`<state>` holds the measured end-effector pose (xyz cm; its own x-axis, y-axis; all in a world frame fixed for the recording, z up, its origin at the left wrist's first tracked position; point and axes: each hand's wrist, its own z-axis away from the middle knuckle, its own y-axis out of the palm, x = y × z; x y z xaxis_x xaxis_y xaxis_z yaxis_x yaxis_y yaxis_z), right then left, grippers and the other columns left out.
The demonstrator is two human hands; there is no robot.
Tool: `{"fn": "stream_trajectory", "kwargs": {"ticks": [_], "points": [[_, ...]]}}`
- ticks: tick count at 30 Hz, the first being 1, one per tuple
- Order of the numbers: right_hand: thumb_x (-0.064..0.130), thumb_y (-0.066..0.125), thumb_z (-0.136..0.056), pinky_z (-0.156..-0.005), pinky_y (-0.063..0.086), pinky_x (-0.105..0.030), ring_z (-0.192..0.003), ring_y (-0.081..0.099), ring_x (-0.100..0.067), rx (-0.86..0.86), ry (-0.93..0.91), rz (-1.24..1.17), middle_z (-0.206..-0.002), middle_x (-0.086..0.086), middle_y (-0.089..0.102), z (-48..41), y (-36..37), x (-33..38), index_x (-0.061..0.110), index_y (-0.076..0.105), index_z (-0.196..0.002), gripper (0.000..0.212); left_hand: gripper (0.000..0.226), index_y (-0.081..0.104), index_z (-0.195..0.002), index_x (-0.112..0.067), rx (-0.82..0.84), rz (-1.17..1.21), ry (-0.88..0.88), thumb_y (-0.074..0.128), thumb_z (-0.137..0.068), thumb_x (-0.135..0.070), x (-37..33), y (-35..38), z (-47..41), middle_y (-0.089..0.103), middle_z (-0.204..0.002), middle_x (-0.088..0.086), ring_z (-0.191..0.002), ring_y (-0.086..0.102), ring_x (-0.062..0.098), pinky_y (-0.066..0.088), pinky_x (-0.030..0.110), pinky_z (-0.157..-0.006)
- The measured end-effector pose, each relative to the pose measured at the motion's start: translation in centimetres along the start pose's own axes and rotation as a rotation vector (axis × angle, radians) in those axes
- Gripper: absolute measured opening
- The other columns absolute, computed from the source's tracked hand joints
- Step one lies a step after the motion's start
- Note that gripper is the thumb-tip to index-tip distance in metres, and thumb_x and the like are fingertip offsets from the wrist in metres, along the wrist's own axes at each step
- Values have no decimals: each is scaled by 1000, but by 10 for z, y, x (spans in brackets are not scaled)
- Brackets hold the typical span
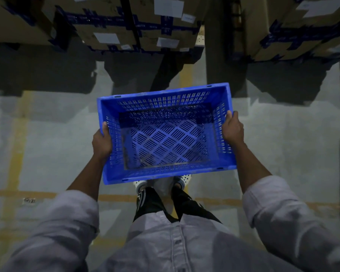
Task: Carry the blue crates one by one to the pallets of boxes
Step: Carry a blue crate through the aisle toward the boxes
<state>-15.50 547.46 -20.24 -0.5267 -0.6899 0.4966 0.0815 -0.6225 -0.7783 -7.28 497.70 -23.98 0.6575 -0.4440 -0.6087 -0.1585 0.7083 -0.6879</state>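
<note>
Standing on the grey floor, where a yellow line ran outside your left hand, you faced two stacks of taped cardboard boxes ahead of both hands, with a dark gap between them forward of your right hand. The blue crate hung between your hands, clear of the floor and well short of the stacks; its slotted bottom showed nothing inside. Your left hand clamped the crate's left short wall, thumb hooked over the rim, the fingers hidden outside it. Your right hand gripped the opposite wall the same way, set slightly farther forward. That offset probably explained the crate's slight twist, so evening the two grips would likely have steadied the carry. Since the crate hid most of your shoes, you would have done well to hold it close to the body, watch the shadowed bases of the stacks ahead of your hands, and lower it flat rather than drop it.
</note>
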Motion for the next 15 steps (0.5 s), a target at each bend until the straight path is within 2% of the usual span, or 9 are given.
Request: {"fn": "stream_trajectory", "kwargs": {"ticks": [4, 6, 10, 13, 15], "points": [[58, 22, -118, -75, 50, -52, -96, 66, -50, -31, 47, -56, -105, -27, 68, 33, 20, -17, 11, 46, -124, 53, 85, 64, -87, -14, 23, -48, 22, 34, -106, -91, 1, -16, -24, 78, -103, 19, -96, 74, 41, 60, 55, -88], [55, 24, -118, -73, 47, -50, -96, 66, -52, -30, 57, -75, -105, -29, 68, 48, 28, -25, 10, 46, -126, 52, 90, 64, -88, -12, 49, -76, 33, 33, -103, -95, 2, -23, -35, 78, -104, 21, -96, 74, 41, 62, 57, -90], [55, 24, -119, -71, 45, -46, -92, 66, -48, -18, 36, -52, -95, -16, 62, 48, 22, -25, 12, 45, -119, 48, 92, 63, -86, -11, 46, -55, -19, 34, -101, -97, 10, -19, -29, 77, -97, 18, -93, 75, 39, 61, 53, -85], [58, 24, -118, -72, 44, -47, -94, 66, -49, 1, -14, 29, -99, -22, 63, 30, 7, -24, 15, 45, -118, 48, 83, 54, -76, -16, -2, -23, -67, 33, -106, -90, 32, -4, 11, 69, -83, 16, -81, 70, 39, 48, 46, -71], [61, 23, -116, -74, 44, -48, -97, 66, -50, 6, -38, 78, -107, -28, 67, 19, 1, -17, 17, 45, -119, 50, 80, 52, -75, -16, -9, 12, -63, 33, -110, -85, 39, 0, 29, 64, -75, 16, -73, 66, 38, 42, 45, -66]]}}
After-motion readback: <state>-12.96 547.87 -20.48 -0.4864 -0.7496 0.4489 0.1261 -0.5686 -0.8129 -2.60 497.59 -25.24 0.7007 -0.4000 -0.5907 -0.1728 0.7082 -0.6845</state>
